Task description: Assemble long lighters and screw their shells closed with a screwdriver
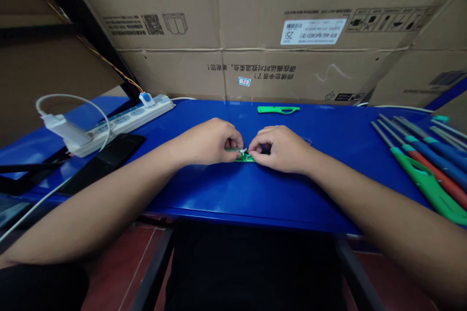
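Both hands meet at the middle of the blue table over a green lighter casing with small parts in it. My left hand is closed in a pinch on the casing's left end. A small white part shows beside its fingertips. From the right, my right hand pinches at the casing, its thumb and forefinger near a small dark piece. The fingers hide exactly what it holds. Behind the hands lies another green casing half of a long-nosed lighter.
Several long-nosed lighters, including a green one, a red one and blue ones, lie at the right. At the left are a white power strip, a plugged-in charger and a black flat object. A large cardboard box stands behind the table.
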A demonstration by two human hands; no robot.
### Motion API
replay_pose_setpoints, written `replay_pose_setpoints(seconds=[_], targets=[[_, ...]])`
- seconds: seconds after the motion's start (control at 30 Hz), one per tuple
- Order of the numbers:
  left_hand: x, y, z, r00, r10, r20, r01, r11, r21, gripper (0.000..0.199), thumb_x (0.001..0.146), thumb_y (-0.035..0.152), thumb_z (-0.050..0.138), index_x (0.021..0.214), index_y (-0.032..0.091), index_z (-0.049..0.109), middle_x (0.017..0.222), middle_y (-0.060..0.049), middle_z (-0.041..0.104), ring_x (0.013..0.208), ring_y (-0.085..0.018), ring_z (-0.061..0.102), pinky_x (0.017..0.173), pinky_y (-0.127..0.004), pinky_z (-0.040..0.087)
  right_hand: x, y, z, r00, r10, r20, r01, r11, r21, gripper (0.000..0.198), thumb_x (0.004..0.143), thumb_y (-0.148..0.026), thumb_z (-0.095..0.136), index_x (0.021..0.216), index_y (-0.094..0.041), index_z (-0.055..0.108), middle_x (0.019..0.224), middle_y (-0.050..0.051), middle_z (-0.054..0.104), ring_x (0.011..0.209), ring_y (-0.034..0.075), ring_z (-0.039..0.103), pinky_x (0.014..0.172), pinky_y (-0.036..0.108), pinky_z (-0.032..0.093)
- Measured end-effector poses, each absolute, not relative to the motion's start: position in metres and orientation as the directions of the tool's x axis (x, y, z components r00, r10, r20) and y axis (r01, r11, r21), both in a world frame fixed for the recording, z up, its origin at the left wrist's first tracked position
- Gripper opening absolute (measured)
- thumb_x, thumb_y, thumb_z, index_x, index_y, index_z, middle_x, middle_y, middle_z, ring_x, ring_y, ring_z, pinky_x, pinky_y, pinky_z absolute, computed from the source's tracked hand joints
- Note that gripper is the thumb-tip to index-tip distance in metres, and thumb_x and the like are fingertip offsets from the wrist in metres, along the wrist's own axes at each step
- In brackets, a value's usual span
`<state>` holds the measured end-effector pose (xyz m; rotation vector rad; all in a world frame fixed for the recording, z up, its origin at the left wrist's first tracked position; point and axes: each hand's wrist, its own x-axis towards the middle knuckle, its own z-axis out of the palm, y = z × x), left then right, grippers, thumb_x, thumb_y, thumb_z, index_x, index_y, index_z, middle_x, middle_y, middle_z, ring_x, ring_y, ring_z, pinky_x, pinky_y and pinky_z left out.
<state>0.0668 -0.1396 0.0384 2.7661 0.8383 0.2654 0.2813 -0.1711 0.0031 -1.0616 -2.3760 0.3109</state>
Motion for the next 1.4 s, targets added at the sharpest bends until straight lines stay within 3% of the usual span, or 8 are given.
replay_pose_setpoints(seconds=[1.4], targets=[[0.0689,-0.1412,0.0396,0.829,0.55,0.098,0.501,-0.809,0.306,0.015,0.082,0.027,0.069,0.091,0.019,0.078,0.082,-0.002,0.073,0.071,-0.012,0.064,0.066,-0.023,0.045,0.2832,-0.172,0.0072,-0.584,0.741,0.332,0.636,0.671,-0.381,0.015,0.085,-0.02,0.061,0.082,-0.019,0.075,0.081,0.002,0.073,0.076,0.016,0.063,0.074,0.03,0.043]])
